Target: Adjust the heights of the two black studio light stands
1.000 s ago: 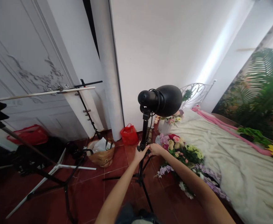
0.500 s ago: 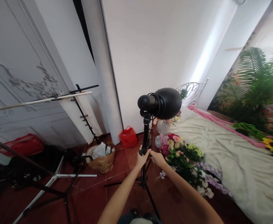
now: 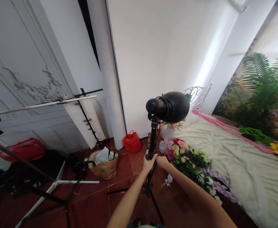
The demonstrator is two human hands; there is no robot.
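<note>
A black studio light with a round reflector and a looped cable sits on top of a black light stand. The reflector faces right, toward the bed. My left hand is wrapped round the stand's pole below the lamp, beside a dark clamp. On the pole's right side is my right hand, closed, with its fingers curled against the stand at the same height; the exact part they grip is hidden. The stand's legs are spread on the red tiled floor.
Artificial flowers lie right of the stand, against a bed with a cream cover. A red bag and a woven basket stand to the left. Farther left are a tripod and a white pole across stands.
The lamp and the upper pole have shifted slightly right and down in view, along with both hands. The whole view has also moved a little. Both hands stay at the stand.
</note>
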